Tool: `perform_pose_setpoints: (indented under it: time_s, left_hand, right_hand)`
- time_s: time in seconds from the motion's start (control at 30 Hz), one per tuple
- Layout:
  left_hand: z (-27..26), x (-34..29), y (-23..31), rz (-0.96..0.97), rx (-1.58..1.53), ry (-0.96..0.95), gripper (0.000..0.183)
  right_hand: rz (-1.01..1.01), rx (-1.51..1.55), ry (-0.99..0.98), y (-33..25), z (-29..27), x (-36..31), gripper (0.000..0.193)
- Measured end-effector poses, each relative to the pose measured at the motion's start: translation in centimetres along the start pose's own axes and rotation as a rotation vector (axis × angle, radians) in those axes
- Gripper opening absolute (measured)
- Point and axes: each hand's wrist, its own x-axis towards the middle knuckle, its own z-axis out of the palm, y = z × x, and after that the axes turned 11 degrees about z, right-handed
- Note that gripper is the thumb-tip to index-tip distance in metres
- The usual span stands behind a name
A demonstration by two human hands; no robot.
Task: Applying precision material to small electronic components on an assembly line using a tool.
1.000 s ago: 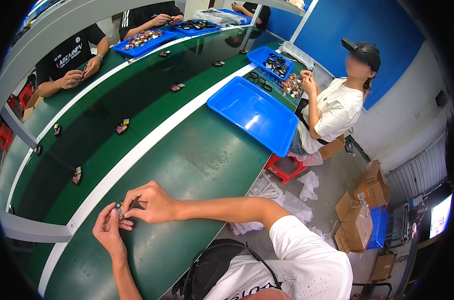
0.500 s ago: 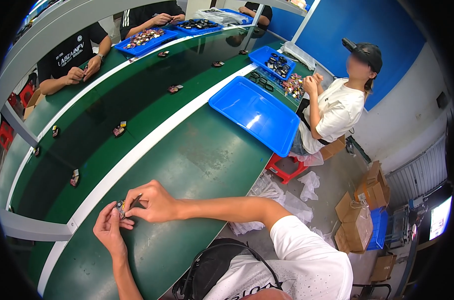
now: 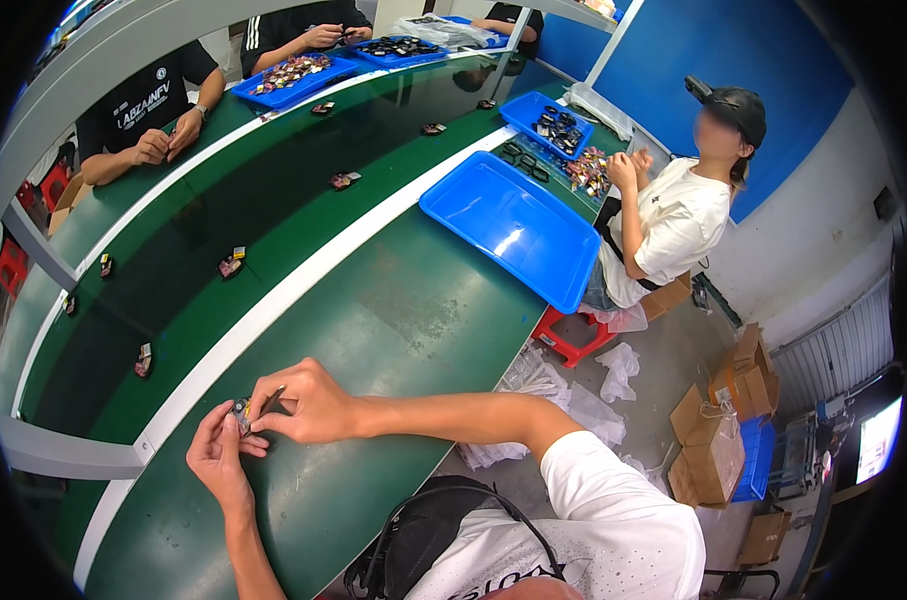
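My left hand [image 3: 218, 455] pinches a small dark part [image 3: 241, 414] just above the green table [image 3: 393, 320], near the white strip. My right hand [image 3: 308, 400] grips a thin dark tool [image 3: 274, 400] whose tip touches that part. Both hands meet at the table's near left end, with my forearms coming in from below and from the right.
An empty blue tray [image 3: 513, 228] lies further along the table. Small parts [image 3: 231, 266] ride the dark conveyor belt [image 3: 203, 240]. A person in a white shirt [image 3: 673, 220] works at another blue tray [image 3: 558, 125]. Other people sit across the belt. Cardboard boxes [image 3: 718, 440] stand on the floor.
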Motion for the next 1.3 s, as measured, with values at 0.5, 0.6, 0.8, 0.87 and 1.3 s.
perform_pose_setpoints:
  time_s: [0.5,0.6,0.8,0.87,1.3]
  left_hand:
    - [0.0,-0.1,-0.1,-0.062,-0.089,0.016,0.026]
    - [0.2,0.0,0.1,-0.058,-0.103,0.022,0.026]
    - [0.2,0.3,0.3,-0.052,-0.136,0.0,0.027]
    - [0.2,0.3,0.4,-0.06,-0.145,-0.008,0.026]
    - [0.5,0.3,0.1,-0.053,-0.178,-0.021,0.025]
  right_hand:
    - [0.016,-0.083,0.04,0.2,-0.8,0.2,0.012]
    - [0.031,-0.083,0.013,-0.4,-1.2,0.3,0.012]
    - [0.014,-0.14,-0.045,-0.2,-1.5,0.3,0.014]
    - [0.027,-0.165,-0.065,-0.2,-1.5,0.3,0.016]
    - [-0.031,-0.214,-0.071,0.1,-1.4,0.2,0.016]
